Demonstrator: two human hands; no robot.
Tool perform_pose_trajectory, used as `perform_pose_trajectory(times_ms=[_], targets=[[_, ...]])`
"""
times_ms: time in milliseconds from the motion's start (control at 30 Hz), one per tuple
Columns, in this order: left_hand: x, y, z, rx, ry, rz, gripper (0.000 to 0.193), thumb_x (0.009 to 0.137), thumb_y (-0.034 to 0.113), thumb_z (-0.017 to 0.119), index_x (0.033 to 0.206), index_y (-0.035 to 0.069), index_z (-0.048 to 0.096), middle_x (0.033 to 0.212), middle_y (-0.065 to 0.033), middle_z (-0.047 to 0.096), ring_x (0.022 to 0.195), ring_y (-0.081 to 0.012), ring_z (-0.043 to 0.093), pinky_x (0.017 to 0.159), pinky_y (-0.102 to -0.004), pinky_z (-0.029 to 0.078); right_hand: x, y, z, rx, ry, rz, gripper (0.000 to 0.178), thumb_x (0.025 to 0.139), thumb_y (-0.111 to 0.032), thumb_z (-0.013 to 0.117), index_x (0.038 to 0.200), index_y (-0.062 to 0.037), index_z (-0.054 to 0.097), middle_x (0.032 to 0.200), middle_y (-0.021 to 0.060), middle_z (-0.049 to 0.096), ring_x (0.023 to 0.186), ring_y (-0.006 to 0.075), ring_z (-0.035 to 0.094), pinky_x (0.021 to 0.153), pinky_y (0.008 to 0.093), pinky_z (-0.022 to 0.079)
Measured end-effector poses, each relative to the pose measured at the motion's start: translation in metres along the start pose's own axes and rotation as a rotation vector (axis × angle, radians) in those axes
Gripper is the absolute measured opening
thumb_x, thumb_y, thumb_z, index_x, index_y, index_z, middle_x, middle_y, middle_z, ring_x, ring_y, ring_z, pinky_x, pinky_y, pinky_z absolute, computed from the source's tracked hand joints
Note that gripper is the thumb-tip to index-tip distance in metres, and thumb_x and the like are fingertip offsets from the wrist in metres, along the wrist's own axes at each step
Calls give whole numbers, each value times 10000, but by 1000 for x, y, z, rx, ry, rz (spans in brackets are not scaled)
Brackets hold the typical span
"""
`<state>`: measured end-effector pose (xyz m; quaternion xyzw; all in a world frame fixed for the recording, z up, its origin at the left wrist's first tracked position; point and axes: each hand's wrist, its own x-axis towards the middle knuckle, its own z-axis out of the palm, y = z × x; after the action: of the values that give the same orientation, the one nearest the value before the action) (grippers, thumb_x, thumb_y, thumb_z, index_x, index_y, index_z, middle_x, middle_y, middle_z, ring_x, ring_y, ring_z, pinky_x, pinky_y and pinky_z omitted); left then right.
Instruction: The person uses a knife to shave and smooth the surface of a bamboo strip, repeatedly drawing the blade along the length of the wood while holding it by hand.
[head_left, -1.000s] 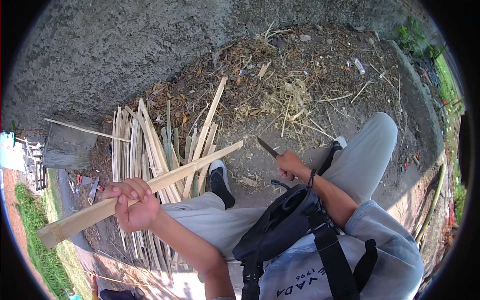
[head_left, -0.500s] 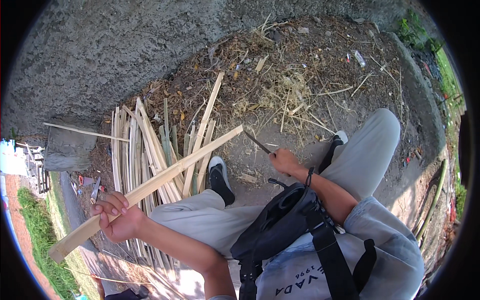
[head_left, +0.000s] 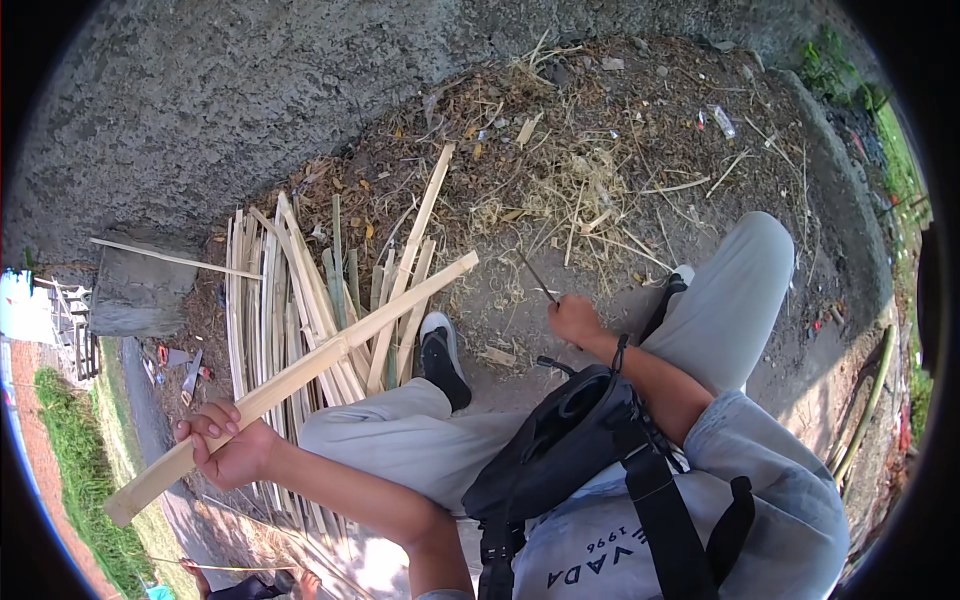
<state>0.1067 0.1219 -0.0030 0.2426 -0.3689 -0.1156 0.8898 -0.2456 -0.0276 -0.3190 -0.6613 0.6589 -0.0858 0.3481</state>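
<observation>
My left hand (head_left: 235,443) is closed round the lower part of a long, pale bamboo strip (head_left: 345,345), which slants up to the right in front of me. A ring-like joint crosses the strip near its middle. In my right hand (head_left: 576,322) is a knife (head_left: 540,277) with a thin dark blade pointing up and left. The blade stands clear of the strip's far end, with a gap between them. Its handle is hidden inside my fist.
A pile of split bamboo strips (head_left: 265,320) lies left of my feet. Pale shavings (head_left: 585,190) litter the dirt beside a rough wall (head_left: 250,90). A saw-like blade (head_left: 192,372) lies at the left. Another person's hand (head_left: 308,582) shows at the lower edge.
My right hand and the knife have moved slightly right, and the blade has come away from the strip's end. The strip has shifted a little toward the left.
</observation>
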Motion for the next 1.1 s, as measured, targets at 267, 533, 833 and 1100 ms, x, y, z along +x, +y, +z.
perform_pose_trajectory(times_ms=[267,533,833,1100], targets=[[-2,2,-10,97,54,186,144,847,119,443,902,23,536,600,-56,420,493,-162,390,510,-307,346,-18,-13,2,-198,-380,-328,382,833,-309,474,844,24,661,887,278,628,870,427,615,777,484,500],[0,-5,-9,90,67,97,148,851,114,429,929,17,508,603,-57,409,504,-159,388,513,-292,348,13,7,-24,-275,-175,-119,374,847,-313,482,869,17,657,879,262,636,855,419,625,765,479,508],[-3,-11,4,62,140,123,116,842,104,445,907,32,507,597,-49,400,485,-148,374,489,-271,345,46,23,-71,-28,506,89,381,877,-294,487,782,40,645,717,275,616,735,440,620,674,492,512],[-3,-17,8,79,187,113,131,842,111,453,917,22,510,593,-46,397,485,-149,371,491,-275,343,4,-3,-26,-73,-99,-163,347,824,-280,499,802,29,656,814,261,631,790,410,619,776,464,495]])
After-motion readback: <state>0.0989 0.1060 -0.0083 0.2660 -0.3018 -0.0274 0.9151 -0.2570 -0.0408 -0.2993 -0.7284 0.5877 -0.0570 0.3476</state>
